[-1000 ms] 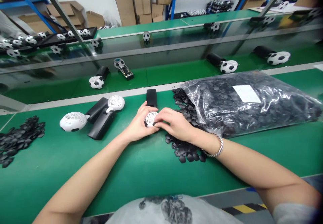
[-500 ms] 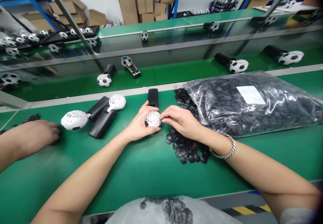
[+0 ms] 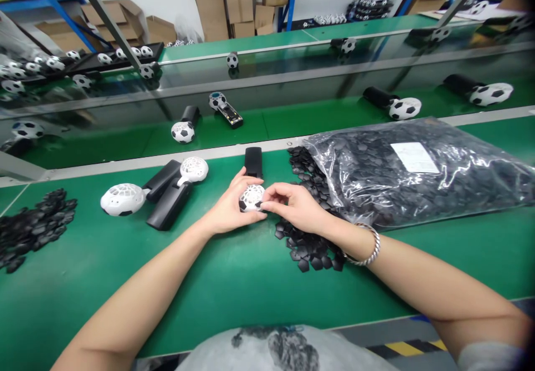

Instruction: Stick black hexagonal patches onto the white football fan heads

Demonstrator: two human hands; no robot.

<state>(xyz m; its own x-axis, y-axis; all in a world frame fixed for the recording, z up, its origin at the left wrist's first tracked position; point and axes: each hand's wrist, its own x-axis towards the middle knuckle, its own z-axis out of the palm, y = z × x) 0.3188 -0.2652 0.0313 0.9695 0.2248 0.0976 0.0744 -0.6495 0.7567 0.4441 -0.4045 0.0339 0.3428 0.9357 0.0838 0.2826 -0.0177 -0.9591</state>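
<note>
My left hand point(image 3: 229, 203) is wrapped round a white soccer-ball-shaped shell point(image 3: 252, 197) with open lattice gaps on top and black patches low on its side. A black handle point(image 3: 253, 161) extends from the shell away from me, lying on the green table. At the ball's right side, my right hand point(image 3: 292, 206) pinches a small black pentagon piece point(image 3: 258, 205) against the shell; fingertips partly cover it. Beside and under my right wrist spreads a pile of black pentagon pieces point(image 3: 307, 243). Left of my hands lie white ball shells on black handles point(image 3: 169, 204).
A clear plastic bag point(image 3: 363, 176) full of black pieces lies on the right. Another black pile point(image 3: 37, 226) sits at far left. Beyond the metal rail, a green conveyor point(image 3: 292, 117) carries soccer-ball devices point(image 3: 405, 108). A slanted post point(image 3: 106, 17) stands at left.
My right hand has shifted slightly left and down along the ball. Another person's hand has left the far-left pile. Devices on the near conveyor moved right; those on the farther strip moved left.
</note>
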